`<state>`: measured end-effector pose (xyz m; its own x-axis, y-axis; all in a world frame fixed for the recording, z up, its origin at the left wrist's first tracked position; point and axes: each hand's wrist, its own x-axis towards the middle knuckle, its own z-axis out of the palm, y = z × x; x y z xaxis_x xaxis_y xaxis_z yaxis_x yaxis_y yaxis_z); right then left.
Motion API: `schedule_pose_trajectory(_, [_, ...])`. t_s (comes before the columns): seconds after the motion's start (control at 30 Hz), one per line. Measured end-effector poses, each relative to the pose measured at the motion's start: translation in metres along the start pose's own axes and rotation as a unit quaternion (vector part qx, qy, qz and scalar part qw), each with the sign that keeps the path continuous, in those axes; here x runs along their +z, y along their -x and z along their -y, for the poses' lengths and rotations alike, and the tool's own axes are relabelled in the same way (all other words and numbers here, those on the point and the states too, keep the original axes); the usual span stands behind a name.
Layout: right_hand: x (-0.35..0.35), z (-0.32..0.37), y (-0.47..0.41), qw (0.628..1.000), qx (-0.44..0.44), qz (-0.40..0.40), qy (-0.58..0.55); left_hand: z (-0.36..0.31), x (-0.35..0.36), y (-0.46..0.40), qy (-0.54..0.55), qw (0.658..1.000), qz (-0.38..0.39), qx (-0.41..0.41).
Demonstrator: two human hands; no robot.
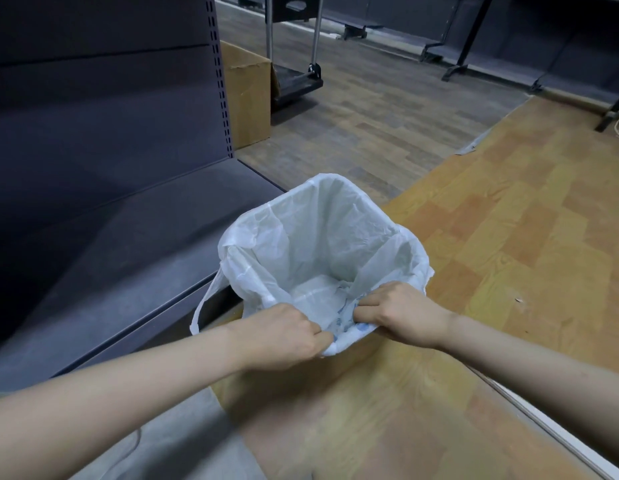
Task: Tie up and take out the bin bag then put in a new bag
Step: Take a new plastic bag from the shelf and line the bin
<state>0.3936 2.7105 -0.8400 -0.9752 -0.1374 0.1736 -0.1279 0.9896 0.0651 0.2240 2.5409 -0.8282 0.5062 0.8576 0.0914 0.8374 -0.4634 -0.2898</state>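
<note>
White bag [322, 237] hides bin; both hands [284, 336] grip.

Both bare forearms reach forward and converge toward the middle. The left hand [284, 336] is knuckles-up, its fingers curled into a pinching grip, thumb side turned inward. The right hand [401, 311] mirrors it just beside, fingers curled and pinching, wrist bent slightly outward.

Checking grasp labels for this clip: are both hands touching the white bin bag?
Touching. The head view shows the left hand and right hand each pinching the near rim of the white bin bag, fingers curled into the plastic.
</note>
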Motion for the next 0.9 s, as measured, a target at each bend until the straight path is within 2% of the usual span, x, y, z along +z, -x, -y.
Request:
schedule_pose_trajectory(0.07, [-0.008,-0.012,0.004,0.999,0.013,0.009,0.032,0.001,-0.003,0.008,0.022,0.999,0.017,0.015])
schedule_pose_trajectory(0.23, [-0.031,-0.048,0.025,0.993,0.020,-0.018,0.119,0.000,0.001,0.014,0.074,0.996,-0.049,0.022])
schedule_pose_trajectory(0.3, [-0.032,-0.048,0.027,0.994,0.032,-0.001,0.104,-0.001,-0.002,0.016,0.144,0.988,-0.059,0.010])
schedule_pose_trajectory(0.37, [-0.030,-0.045,0.027,0.997,0.032,0.032,0.058,-0.001,-0.001,0.020,0.231,0.968,-0.074,-0.058])
schedule_pose_trajectory(0.43, [-0.029,-0.044,0.029,0.997,0.034,0.053,0.038,0.004,0.007,0.026,0.226,0.945,-0.126,-0.200])
schedule_pose_trajectory(0.47, [-0.029,-0.044,0.032,0.997,0.033,0.051,0.037,0.008,0.010,0.030,0.216,0.915,-0.153,-0.304])
schedule_pose_trajectory(0.53, [-0.027,-0.042,0.037,0.998,0.029,0.047,0.034,0.011,0.007,0.033,0.276,0.808,-0.173,-0.492])
schedule_pose_trajectory(0.57, [-0.026,-0.041,0.038,0.998,0.026,0.047,0.032,0.010,0.003,0.032,0.342,0.750,-0.174,-0.539])
schedule_pose_trajectory(0.6, [-0.026,-0.040,0.037,0.998,0.023,0.047,0.034,0.010,0.001,0.029,0.410,0.702,-0.183,-0.552])
schedule_pose_trajectory(0.67, [-0.026,-0.039,0.034,0.998,0.027,0.045,0.040,0.009,-0.003,0.024,0.505,0.639,-0.216,-0.539])
schedule_pose_trajectory(0.73, [-0.030,-0.037,0.031,0.998,0.049,0.037,0.033,0.016,0.000,0.021,0.546,0.589,-0.243,-0.545])
schedule_pose_trajectory(0.83, [-0.038,-0.030,0.028,0.995,0.095,0.021,0.029,0.028,0.000,0.018,0.610,0.478,-0.228,-0.590])
schedule_pose_trajectory(0.87, [-0.039,-0.029,0.028,0.994,0.100,0.012,0.029,0.029,0.003,0.018,0.632,0.456,-0.216,-0.588])
schedule_pose_trajectory(0.9, [-0.038,-0.031,0.029,0.994,0.108,0.004,0.024,0.029,0.004,0.019,0.644,0.452,-0.204,-0.583])
